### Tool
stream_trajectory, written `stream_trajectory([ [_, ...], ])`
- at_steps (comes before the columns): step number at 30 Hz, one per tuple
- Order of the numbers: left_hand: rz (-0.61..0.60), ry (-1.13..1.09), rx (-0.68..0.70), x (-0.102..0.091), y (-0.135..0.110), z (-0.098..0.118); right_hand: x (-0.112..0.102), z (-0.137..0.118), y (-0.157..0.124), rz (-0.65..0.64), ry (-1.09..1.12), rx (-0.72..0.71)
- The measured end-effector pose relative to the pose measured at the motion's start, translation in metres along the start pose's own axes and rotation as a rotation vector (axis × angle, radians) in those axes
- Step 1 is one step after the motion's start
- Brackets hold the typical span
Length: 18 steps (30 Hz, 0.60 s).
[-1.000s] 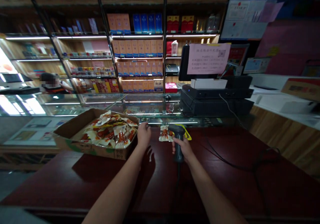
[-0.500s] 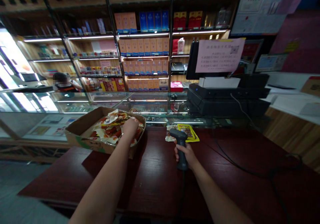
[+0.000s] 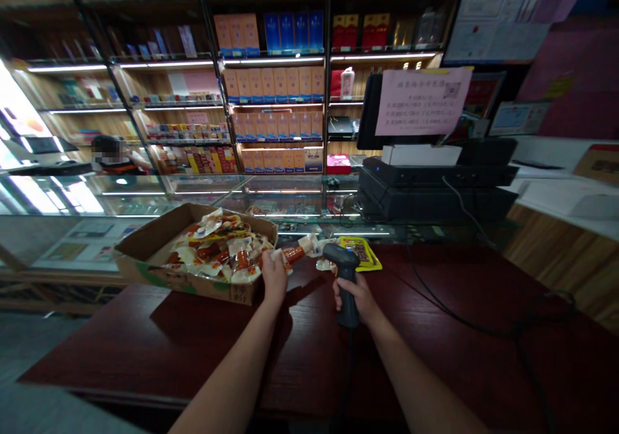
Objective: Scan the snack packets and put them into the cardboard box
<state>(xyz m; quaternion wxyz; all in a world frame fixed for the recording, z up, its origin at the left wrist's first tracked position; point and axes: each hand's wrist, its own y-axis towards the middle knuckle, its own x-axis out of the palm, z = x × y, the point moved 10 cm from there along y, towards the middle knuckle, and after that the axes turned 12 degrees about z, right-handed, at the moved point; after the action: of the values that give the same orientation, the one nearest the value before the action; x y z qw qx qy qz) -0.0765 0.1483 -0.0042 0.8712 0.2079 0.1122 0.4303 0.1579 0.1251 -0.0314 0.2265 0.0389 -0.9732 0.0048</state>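
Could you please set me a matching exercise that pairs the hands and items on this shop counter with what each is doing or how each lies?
Things:
1. left hand
2. right hand
3. cardboard box
4. yellow packet

States:
A. grips a barcode scanner
B. lies on the dark red counter, just behind the scanner's head
C. holds a snack packet beside the box
D. is filled with wrapped snacks

Right pairs: 1-C, 2-A, 3-D, 4-B
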Motion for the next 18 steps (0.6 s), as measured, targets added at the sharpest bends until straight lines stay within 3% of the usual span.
stream_trajectory([
  [4,0.012,-0.010,-0.031,-0.001,-0.015,-0.013,-0.002,0.001,0.001,0.029,-0.086,0.000],
  [11,0.070,-0.007,-0.047,-0.003,-0.015,-0.010,-0.007,0.008,0.003,0.055,-0.182,0.059],
  [18,0.073,-0.013,-0.057,-0.002,-0.014,-0.020,-0.007,0.006,0.001,0.068,-0.167,0.069],
])
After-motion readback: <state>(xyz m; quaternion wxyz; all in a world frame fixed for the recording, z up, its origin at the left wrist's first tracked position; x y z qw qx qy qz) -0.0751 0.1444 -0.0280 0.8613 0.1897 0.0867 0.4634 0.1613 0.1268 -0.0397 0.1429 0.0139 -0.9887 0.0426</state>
